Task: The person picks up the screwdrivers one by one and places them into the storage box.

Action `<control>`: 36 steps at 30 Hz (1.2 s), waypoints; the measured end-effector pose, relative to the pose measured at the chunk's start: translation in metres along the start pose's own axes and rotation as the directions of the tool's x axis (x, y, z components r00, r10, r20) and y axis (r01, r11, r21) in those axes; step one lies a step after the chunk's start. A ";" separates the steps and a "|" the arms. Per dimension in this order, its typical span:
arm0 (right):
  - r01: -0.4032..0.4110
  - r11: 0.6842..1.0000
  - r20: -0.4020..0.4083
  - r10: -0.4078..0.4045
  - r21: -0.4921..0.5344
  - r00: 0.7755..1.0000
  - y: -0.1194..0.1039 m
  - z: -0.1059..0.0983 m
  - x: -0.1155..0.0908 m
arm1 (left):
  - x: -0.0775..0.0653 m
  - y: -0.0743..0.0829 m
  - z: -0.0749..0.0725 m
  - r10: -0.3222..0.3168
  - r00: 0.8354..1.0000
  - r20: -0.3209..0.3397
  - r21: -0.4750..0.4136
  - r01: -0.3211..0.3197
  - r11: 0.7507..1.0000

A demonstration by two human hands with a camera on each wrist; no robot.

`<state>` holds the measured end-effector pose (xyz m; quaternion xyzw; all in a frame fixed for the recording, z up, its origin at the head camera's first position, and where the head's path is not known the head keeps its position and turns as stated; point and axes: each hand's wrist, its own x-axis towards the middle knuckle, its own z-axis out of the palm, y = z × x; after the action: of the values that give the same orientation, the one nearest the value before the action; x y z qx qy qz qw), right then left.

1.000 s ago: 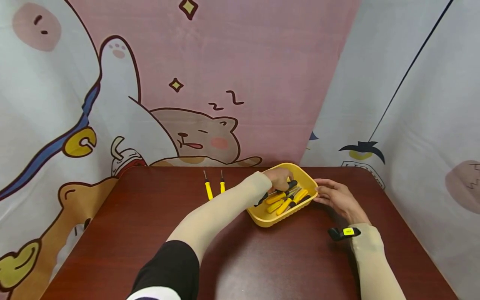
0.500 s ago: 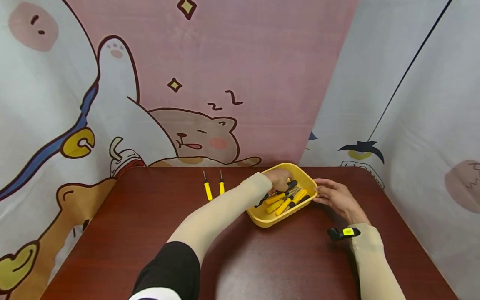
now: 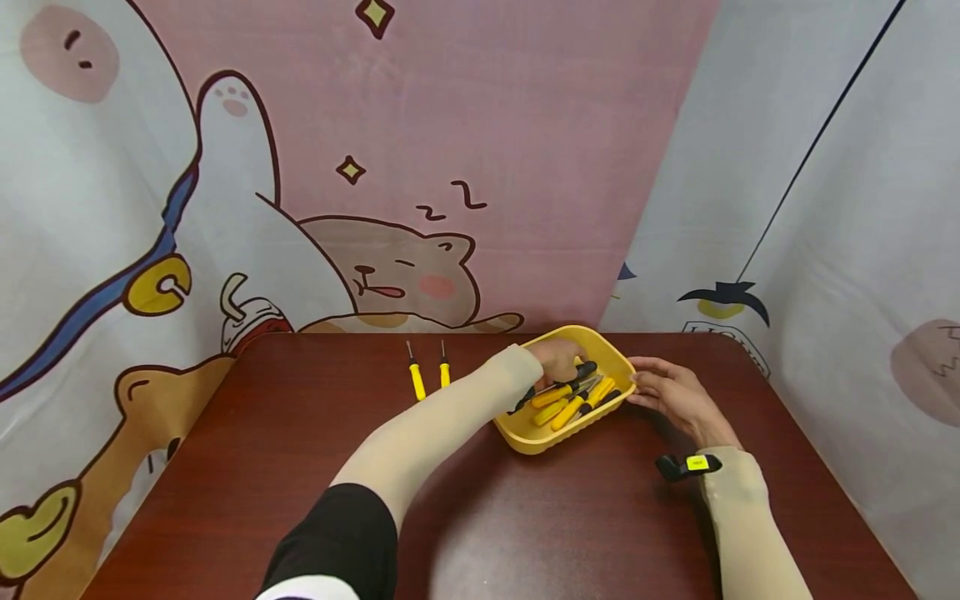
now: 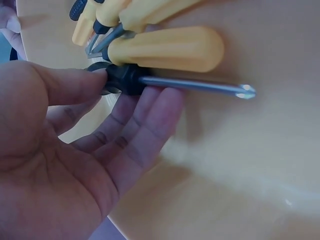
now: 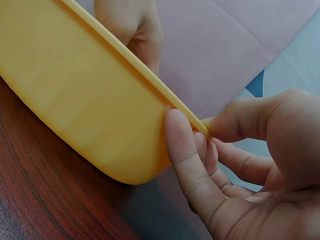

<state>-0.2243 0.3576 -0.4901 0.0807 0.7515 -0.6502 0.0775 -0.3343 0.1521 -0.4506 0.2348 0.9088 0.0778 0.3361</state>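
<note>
My left hand (image 3: 557,358) reaches into a yellow plastic basket (image 3: 534,443). Between its thumb and fingers it pinches a screwdriver (image 4: 200,85) by the black part near the shaft. The bright shaft ends in a cross-shaped tip, pointing right in the left wrist view; the rest of the handle is mostly hidden by the thumb. Beside it lie several screwdrivers with yellow handles (image 4: 170,50). At the basket's right end, my right hand (image 3: 678,400) pinches the rim (image 5: 150,77), with fingertips against the outer wall.
Two screwdrivers with yellow handles, one on the left (image 3: 416,377) and another (image 3: 445,371) beside it, lie on the brown table (image 3: 300,467) left of the basket. A printed cartoon curtain (image 3: 525,167) hangs behind the table and along its sides.
Both hands and the basket stay in place. The black handle end by my left hand shifts very slightly; otherwise only the head view drifts a little.
</note>
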 end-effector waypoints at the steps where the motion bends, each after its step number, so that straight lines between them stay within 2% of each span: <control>1: -0.003 1.000 0.001 0.003 0.000 1.000 0.000 0.000 0.000 | 0.001 -0.001 0.000 -0.005 1.000 0.001 -0.009 0.005 1.000; 9: -0.001 1.000 0.008 0.001 0.000 1.000 0.000 0.000 0.001 | 0.003 -0.004 0.001 -0.005 1.000 0.009 -0.047 0.005 0.999; 16: -0.008 1.000 0.011 0.008 0.004 1.000 0.002 0.000 0.003 | -0.005 -0.008 0.002 0.058 0.998 -0.035 -0.031 -0.059 0.998; 19: -0.001 1.000 0.010 0.001 0.010 1.000 0.001 0.000 0.002 | -0.010 -0.010 0.003 0.100 0.992 -0.082 -0.004 -0.100 0.995; 25: 0.001 1.000 0.000 -0.001 0.005 1.000 0.000 0.000 0.000 | -0.017 -0.011 0.005 0.139 0.981 -0.138 0.015 -0.138 0.990; 29: -0.009 1.000 -0.001 0.009 0.000 1.000 0.001 -0.001 0.001 | -0.020 -0.010 0.006 0.184 0.967 -0.179 0.087 -0.170 0.982; 36: 0.003 1.000 -0.001 -0.003 -0.004 1.000 0.001 0.000 0.002 | -0.030 -0.007 0.004 0.217 0.954 -0.207 0.124 -0.195 0.973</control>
<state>-0.2261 0.3576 -0.4914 0.0796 0.7529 -0.6488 0.0763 -0.3140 0.1317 -0.4387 0.3352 0.9136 0.0912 0.2114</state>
